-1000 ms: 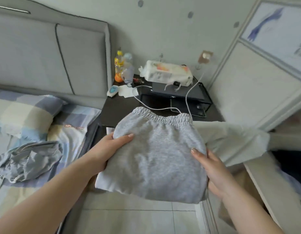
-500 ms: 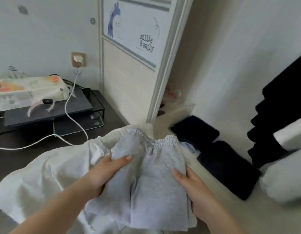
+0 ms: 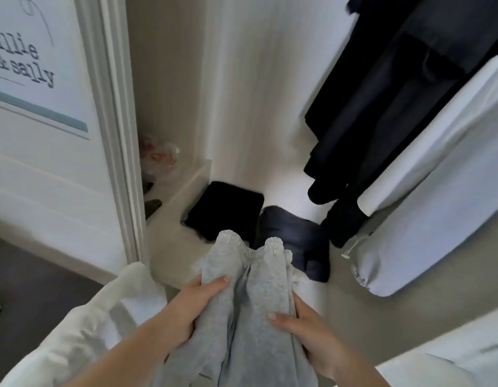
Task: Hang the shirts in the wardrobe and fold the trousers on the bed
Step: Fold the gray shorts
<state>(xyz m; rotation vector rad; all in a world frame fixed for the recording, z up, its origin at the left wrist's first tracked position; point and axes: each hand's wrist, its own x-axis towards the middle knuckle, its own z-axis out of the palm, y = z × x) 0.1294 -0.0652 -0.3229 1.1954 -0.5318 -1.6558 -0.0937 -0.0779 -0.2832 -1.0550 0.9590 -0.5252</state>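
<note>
Holding the folded grey trousers (image 3: 250,311) level, the left hand (image 3: 192,311) and right hand (image 3: 303,325) each clasp a side, likely keeping the folds together above the wardrobe floor (image 3: 362,317), near the dark folded clothes (image 3: 225,210).

The grey trousers (image 3: 250,317) hide most fingers of both hands; the door lettering (image 3: 21,62) is cut off at the left edge.

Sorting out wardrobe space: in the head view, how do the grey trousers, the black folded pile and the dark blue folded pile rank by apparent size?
1. Grey trousers, largest, though they are nearest the camera, so this may mislead.
2 and 3. Black folded pile and dark blue folded pile look alike; I would not rank them.
</note>
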